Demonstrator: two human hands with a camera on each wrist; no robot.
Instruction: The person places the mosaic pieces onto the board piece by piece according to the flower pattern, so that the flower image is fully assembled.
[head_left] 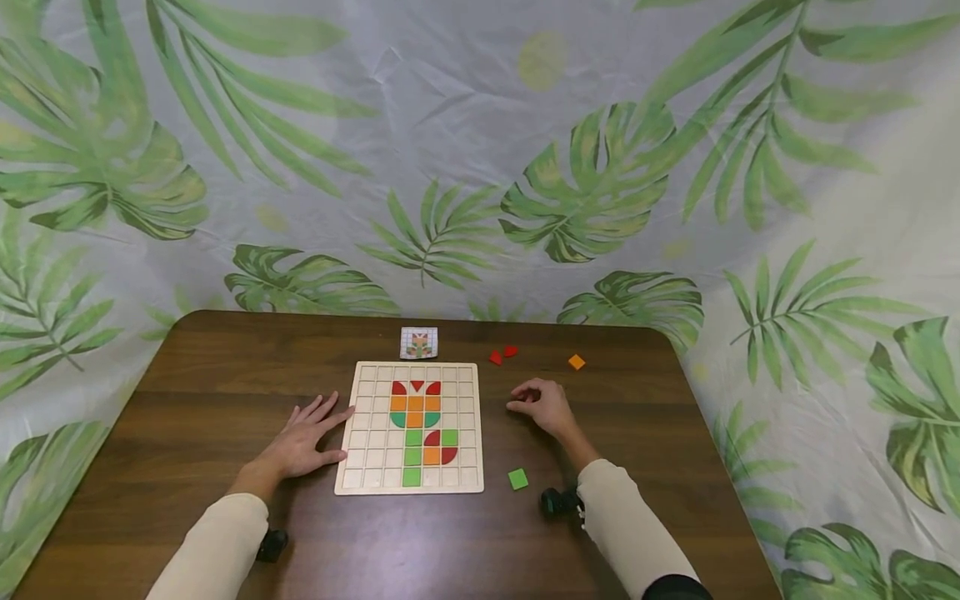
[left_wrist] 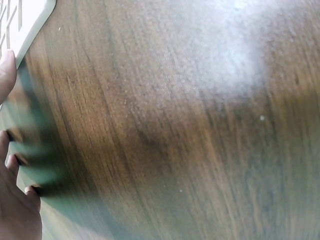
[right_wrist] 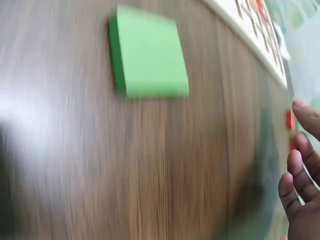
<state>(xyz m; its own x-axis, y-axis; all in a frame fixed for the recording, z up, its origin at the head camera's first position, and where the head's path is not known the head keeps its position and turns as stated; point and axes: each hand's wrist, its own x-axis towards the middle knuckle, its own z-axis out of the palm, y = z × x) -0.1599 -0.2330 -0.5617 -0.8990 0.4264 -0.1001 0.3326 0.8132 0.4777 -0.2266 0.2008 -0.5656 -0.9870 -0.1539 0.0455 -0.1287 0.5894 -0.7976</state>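
Observation:
A pale wooden grid board [head_left: 467, 383] lies on the table, bearing a flower pattern of red, orange, teal and green tiles. My left hand [head_left: 302, 442] rests at the board's left side, fingers spread and fingertips right at its edge. To the right of the board my right hand [head_left: 543, 406] hovers over the table, fingers loosely bent and nothing seen between them. Nearer the front lies a loose green square tile [head_left: 518, 478], large in the right wrist view. Two red pieces [head_left: 496, 357] lie beyond the right hand, and an orange square tile [head_left: 576, 362] farther right.
A small picture card [head_left: 418, 342] with a flower on a grid lies behind the board. The dark wooden table [head_left: 225, 367] ends at the back against a leaf-printed cloth [head_left: 450, 125]. Black wrist cameras [head_left: 558, 502] sit on both wrists.

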